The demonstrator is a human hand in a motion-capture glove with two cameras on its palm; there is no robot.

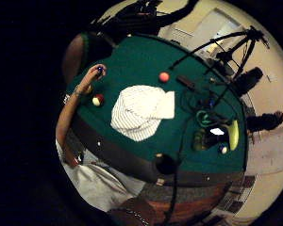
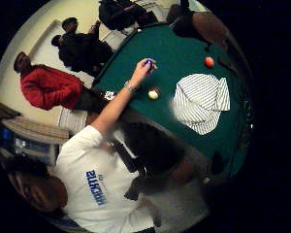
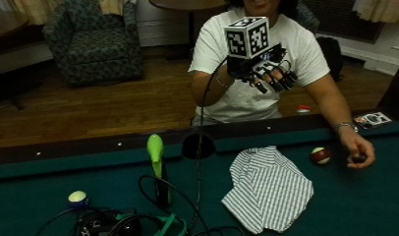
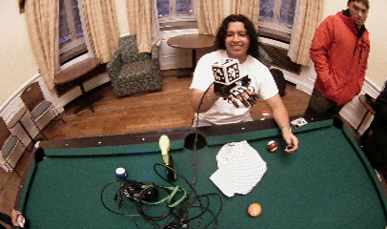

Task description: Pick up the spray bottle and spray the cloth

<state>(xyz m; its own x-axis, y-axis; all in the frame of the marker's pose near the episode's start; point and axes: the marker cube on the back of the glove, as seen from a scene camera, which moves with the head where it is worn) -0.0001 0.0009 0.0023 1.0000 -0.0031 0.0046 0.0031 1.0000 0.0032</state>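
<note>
The spray bottle (image 3: 157, 167) has a yellow-green head and a dark body, and it stands upright on the green felt near the table's rail; it also shows as a spray bottle (image 4: 163, 153) in the wide view and a yellow-green spray bottle (image 1: 233, 134) in the palm view. A striped white cloth (image 3: 268, 189) lies crumpled on the felt to its side, seen too as the cloth (image 4: 239, 168), (image 1: 139, 112), (image 2: 201, 102). My gloved right hand (image 3: 268, 73) is raised in front of my chest, high above the table and away from both. Its fingers hang relaxed and hold nothing.
My bare left hand (image 3: 357, 156) rests on the felt holding a dark ball, beside a maroon-and-white ball (image 3: 320, 156). An orange ball (image 4: 254, 209) lies beyond the cloth. A tangle of cables (image 3: 121, 223) and a blue-and-white ball (image 3: 77, 197) sit near the bottle. A side pocket (image 3: 198, 146) interrupts the rail.
</note>
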